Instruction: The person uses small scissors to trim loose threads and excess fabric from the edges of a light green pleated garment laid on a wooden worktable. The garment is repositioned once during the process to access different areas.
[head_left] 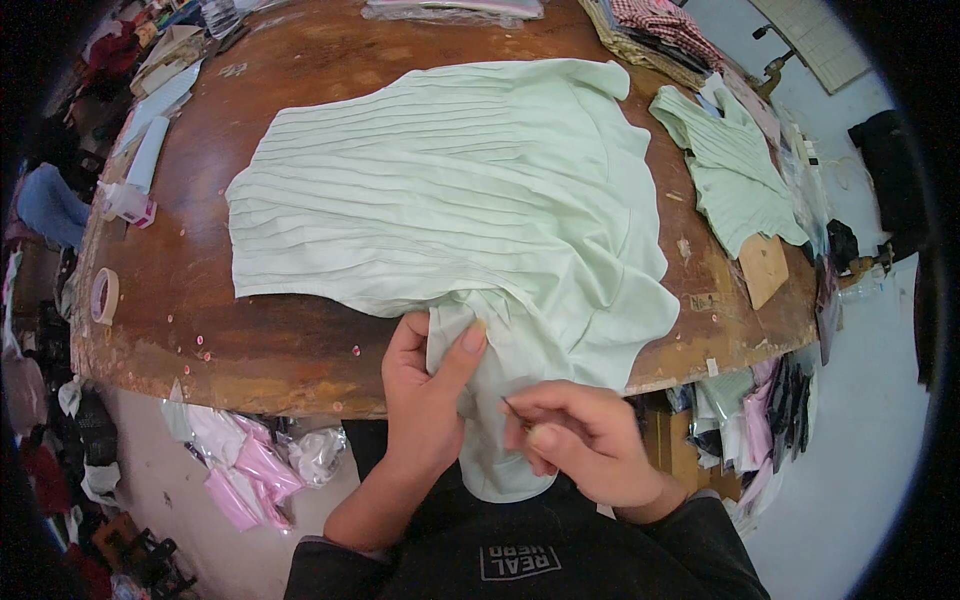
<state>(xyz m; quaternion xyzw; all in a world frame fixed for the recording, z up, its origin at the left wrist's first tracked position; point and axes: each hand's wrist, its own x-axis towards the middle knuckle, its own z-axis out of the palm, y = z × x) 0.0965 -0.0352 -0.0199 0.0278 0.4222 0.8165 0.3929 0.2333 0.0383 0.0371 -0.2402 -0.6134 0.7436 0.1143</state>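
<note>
A pale green pleated garment lies spread on the brown wooden table, its ruffled edge toward the right. One narrow part of it hangs over the near table edge toward my body. My left hand pinches this part, thumb on top of the cloth and fingers underneath. Just right of it, my right hand is closed in front of the hanging cloth. A thin dark tip shows at its fingers; the rest is hidden, so its kind is unclear.
A smaller pale green garment lies at the right beside a tan card. Folded checked cloth is stacked at the far right. A tape roll and a small white bottle sit at the left. Bagged pink garments lie below the table.
</note>
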